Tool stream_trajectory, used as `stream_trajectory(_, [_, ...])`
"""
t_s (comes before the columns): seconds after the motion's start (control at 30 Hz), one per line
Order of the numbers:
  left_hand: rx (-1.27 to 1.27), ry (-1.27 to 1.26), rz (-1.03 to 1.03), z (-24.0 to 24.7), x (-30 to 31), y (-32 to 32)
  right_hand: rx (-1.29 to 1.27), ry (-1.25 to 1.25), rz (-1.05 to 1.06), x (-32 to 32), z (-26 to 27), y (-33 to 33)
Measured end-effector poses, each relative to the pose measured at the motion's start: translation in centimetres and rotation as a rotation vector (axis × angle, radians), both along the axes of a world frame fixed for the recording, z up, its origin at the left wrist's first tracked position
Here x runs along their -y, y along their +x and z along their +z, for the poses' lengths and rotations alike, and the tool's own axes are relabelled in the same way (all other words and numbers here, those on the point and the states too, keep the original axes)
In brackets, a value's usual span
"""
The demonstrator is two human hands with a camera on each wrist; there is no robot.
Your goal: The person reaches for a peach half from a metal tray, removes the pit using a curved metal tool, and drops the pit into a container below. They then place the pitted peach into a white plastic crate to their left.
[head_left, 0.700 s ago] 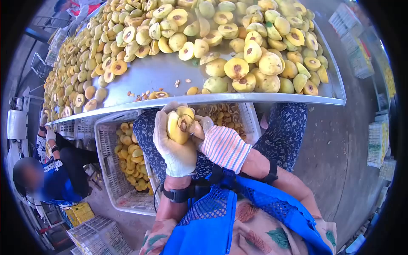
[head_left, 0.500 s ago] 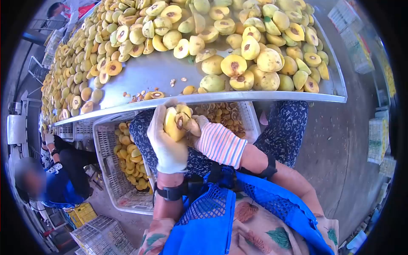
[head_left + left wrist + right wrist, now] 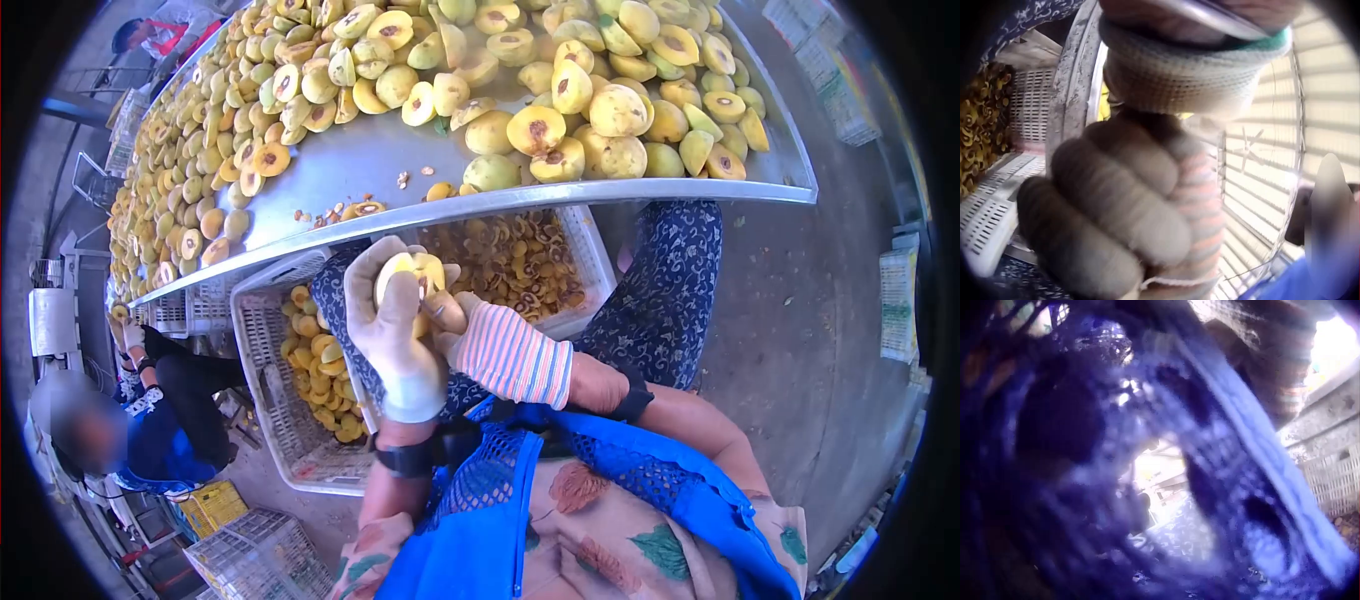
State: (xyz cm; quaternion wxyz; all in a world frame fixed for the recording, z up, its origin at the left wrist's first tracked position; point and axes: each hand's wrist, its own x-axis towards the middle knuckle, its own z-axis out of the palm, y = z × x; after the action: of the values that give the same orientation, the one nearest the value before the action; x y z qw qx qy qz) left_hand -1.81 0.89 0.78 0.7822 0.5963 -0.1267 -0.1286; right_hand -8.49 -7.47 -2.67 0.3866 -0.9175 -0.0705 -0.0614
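Observation:
My gloved left hand [image 3: 395,335] holds a yellow peach half [image 3: 428,272] in front of my lap, thumb laid over its near side. In my right hand [image 3: 515,350], in a striped glove, is a small pitting tool with a brown handle [image 3: 447,312], its end right at the fruit. The tool's tip is hidden in the head view. Curled glove fingers [image 3: 1104,206] fill the left wrist view, the fruit out of sight behind them. Blue mesh cloth [image 3: 1235,425] covers most of the right wrist view.
A metal table [image 3: 320,190] heaped with halved peaches [image 3: 620,110] stands ahead. Below it, a crate [image 3: 590,250] holds brownish scraps; another crate [image 3: 270,400] on the left holds yellow peach halves. A person in blue [image 3: 165,430] sits at the left, near stacked crates [image 3: 260,560].
The left hand has turned, its thumb now across the fruit. The right hand has shifted slightly left with the tool. The head view has tilted, so the table edge sits higher.

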Motion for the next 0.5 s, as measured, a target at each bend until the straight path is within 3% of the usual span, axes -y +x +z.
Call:
stream_trajectory(0.07, [0.007, -0.006, 0.112, 0.0, 0.7, -0.5, 0.076, -0.034, 0.003, -0.7, -0.5, 0.2])
stream_trajectory(0.13, [0.1, 0.002, 0.224, 0.1, 1.3, -0.6, -0.191, 0.029, -0.145, -0.4, 1.1, -0.2])
stream_trajectory(0.17, [0.105, 0.03, 0.241, 0.3, 1.5, -0.6, -0.191, 0.033, -0.152, -0.2, 0.9, -0.2])
stream_trajectory(0.27, [0.062, -0.012, 0.187, 0.6, 1.2, -0.5, 0.21, -0.224, 0.12, 0.5, -0.2, -0.1])
stream_trajectory(0.33, [0.05, -0.023, 0.176, 0.7, 1.4, -0.5, 0.182, -0.094, 0.069, 0.2, 0.1, 0.0])
stream_trajectory(0.4, [0.021, -0.017, 0.22, 0.9, 1.7, -0.5, -0.178, 0.188, -0.21, -0.1, 0.9, 0.2])
stream_trajectory(0.43, [0.019, -0.015, 0.213, 0.8, 1.8, -0.3, -0.214, 0.132, -0.27, -0.5, 0.9, 0.4])
stream_trajectory(0.47, [0.108, 0.039, 0.229, 0.6, 1.7, 0.0, -0.215, 0.129, -0.271, -0.2, 0.7, 0.4])
stream_trajectory(0.5, [0.199, 0.094, 0.247, 0.5, 1.6, 0.3, -0.041, 0.074, -0.129, 0.4, 0.6, 0.3])
